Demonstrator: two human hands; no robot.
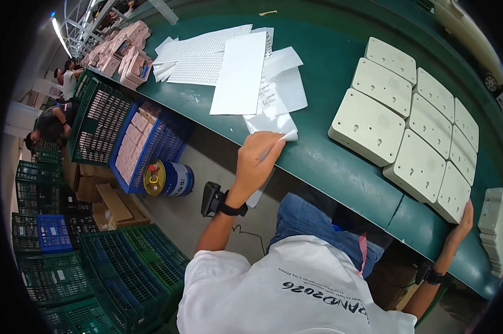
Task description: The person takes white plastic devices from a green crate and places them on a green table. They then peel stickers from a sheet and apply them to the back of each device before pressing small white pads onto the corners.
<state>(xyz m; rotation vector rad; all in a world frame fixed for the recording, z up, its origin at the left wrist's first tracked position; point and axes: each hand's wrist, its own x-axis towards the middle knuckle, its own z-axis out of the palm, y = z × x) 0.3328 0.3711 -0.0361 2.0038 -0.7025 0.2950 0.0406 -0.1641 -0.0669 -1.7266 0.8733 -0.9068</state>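
My left hand is closed in a pinch at the table's near edge. It grips the curled corner of a glossy white sheet, part of which hangs below the edge. Farther off lie a blank white sheet, sheets of small round stickers and more loose papers. At the right, my right hand rests its extended fingers against the side of the nearest cream plastic housing. Several similar housings sit beside it in tight rows, with keyhole slots facing up. Its palm is partly hidden.
The green table runs across the view. Another stack of housings stands far right. Pink parts pile up at the far left. Below are a blue crate, a metal drum and green crates. People work farther left.
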